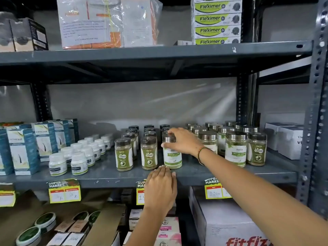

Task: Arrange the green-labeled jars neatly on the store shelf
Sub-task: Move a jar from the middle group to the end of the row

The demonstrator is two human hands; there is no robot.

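Right hand (181, 141) has its grip closed around the silver lid of a green-labeled jar (172, 157), upright at the shelf (106, 176) front, third in line. Left hand (160, 187) lies flat and empty at 6 o'clock, just below it on the edge.

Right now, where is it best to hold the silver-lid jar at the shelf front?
Probably by its silver lid, from above and the right, as the right hand does now. The jar stands upright, dark-lid jars crowd its left, and the lid stays exposed.
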